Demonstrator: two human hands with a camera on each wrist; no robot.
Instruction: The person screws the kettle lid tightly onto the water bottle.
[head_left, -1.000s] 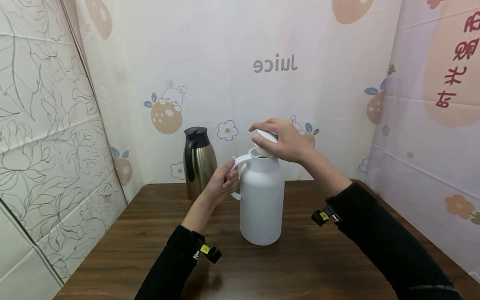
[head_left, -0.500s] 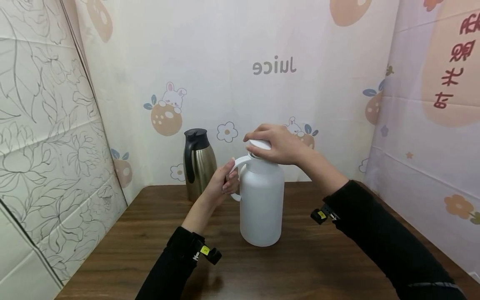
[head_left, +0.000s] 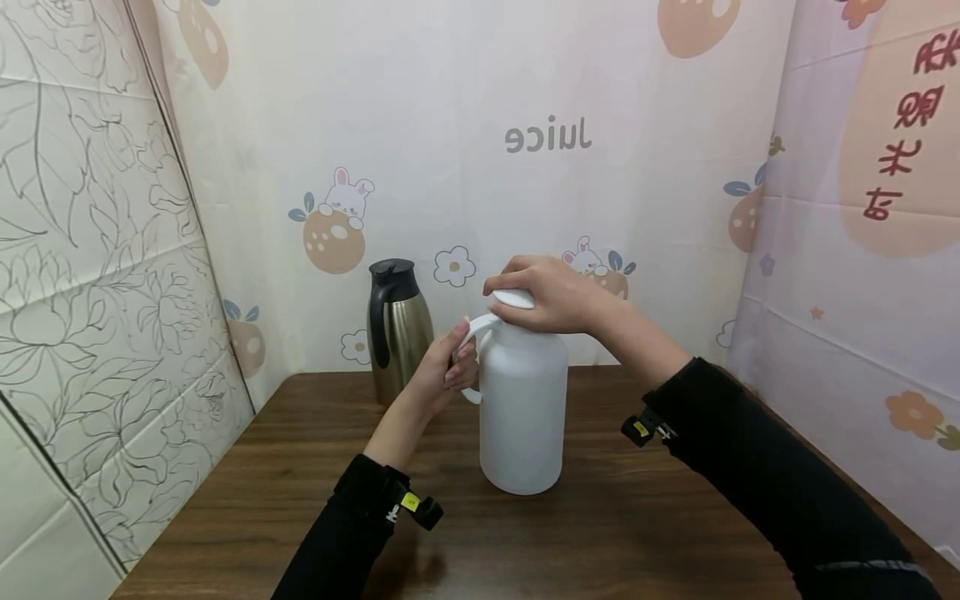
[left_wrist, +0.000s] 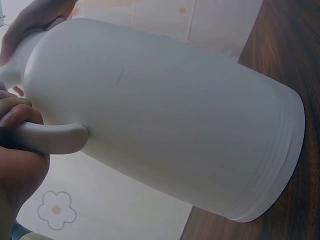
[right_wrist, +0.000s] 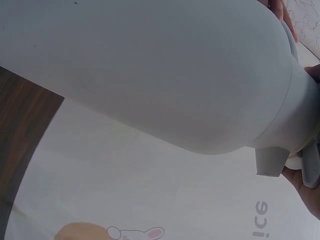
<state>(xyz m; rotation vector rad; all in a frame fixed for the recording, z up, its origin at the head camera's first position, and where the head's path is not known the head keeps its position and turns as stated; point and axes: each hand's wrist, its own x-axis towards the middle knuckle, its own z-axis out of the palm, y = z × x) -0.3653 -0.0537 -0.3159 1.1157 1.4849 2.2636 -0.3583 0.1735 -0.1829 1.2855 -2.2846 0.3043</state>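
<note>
A white thermos jug (head_left: 522, 417) stands upright on the wooden table, its spout (right_wrist: 271, 161) showing in the right wrist view. My left hand (head_left: 442, 367) grips the jug's handle (left_wrist: 52, 138), fingers curled round it. On top, my right hand (head_left: 551, 293) holds the white lid (head_left: 514, 298) between thumb and fingers, right at the jug's mouth. The mouth itself is hidden behind the hand and lid.
Behind and to the left stands a gold steel thermos jug (head_left: 401, 329) with a black lid and handle. The dark wooden table (head_left: 600, 533) meets printed curtains (head_left: 450, 167) at the back and sides.
My right hand has lowered the lid from above the jug's open mouth onto it, moving down and slightly left. The left hand keeps its grip on the handle.
</note>
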